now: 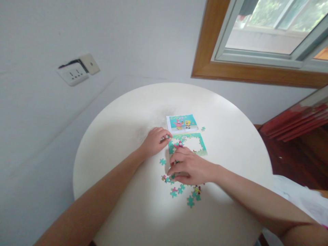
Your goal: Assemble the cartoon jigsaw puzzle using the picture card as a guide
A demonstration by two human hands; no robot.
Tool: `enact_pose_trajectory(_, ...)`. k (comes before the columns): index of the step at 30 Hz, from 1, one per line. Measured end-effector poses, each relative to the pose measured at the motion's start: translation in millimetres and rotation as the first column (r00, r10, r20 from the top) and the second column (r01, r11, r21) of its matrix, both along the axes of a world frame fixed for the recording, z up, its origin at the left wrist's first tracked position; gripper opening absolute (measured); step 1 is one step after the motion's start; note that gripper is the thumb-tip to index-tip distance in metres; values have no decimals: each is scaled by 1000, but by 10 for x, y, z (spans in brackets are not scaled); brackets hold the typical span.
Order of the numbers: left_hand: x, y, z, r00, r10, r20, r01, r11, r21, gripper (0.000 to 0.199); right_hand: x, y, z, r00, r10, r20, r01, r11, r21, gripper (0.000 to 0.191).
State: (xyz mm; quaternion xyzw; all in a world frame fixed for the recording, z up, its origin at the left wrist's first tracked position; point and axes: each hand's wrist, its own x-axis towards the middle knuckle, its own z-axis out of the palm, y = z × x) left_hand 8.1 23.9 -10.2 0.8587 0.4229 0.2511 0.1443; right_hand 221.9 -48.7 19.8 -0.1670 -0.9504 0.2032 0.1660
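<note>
Puzzle pieces [190,201] lie loose on the white surface [115,136], nearest the body. Beyond, the right hand [194,167], fingers spread, covers the lower part of the partly filled puzzle [203,143]. At its upper-left corner, the left hand [155,140] curls; whether it grips anything, I cannot tell. Farther lies a picture sheet [183,123].

Left hand [155,141], right hand [193,167]: bare, with slim, rounded fingers [176,167]. Left forearm [102,194], right forearm [251,194]: bare, smooth, tapering toward the fingers. Farthest from the right fingers: magenta scrap [325,226], too small to identify.
</note>
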Motion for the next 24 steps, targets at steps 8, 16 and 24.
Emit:
enact_pose_trajectory(8,-1,-7,10,1000,6,-4,-6,1000,-13,13,14,-82,92,985,165,60,-158,983,-97,27)
enact_pose_trajectory(16,5,-13,31,1000,13,-14,-14,1000,-21,13,-27,-141,120,982,150,118,-138,985,-105,13)
enact_pose_trajectory(24,5,-22,43,1000,20,-10,-20,999,-27,13,-46,-147,154,985,144,94,-128,979,-162,11)
